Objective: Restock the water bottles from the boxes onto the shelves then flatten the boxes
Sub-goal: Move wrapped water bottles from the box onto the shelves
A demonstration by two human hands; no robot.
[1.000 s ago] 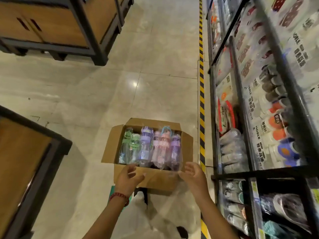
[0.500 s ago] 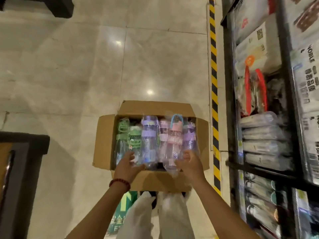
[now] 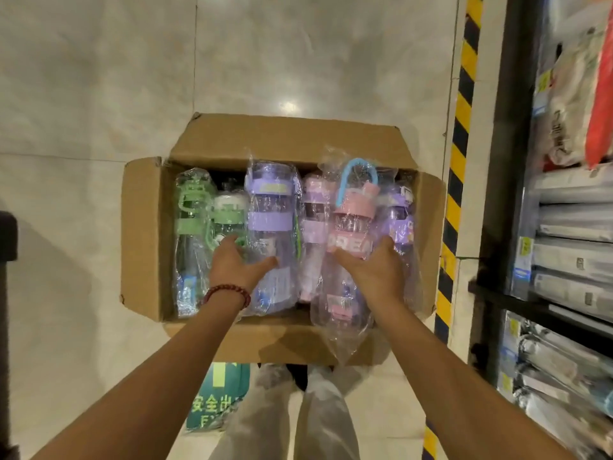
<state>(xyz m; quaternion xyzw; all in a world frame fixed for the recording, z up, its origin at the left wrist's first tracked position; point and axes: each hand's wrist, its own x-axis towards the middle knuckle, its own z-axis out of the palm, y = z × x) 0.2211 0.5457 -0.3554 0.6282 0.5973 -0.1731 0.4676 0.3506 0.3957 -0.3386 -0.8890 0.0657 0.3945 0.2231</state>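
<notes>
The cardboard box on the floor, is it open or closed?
Open. The cardboard box has its flaps folded outward on all sides, and plastic-wrapped water bottles show inside, lying side by side.

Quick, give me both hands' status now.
Left hand: open, fingers spread over the purple bottle.
Right hand: grips the pink bottle in its wrap.
</notes>
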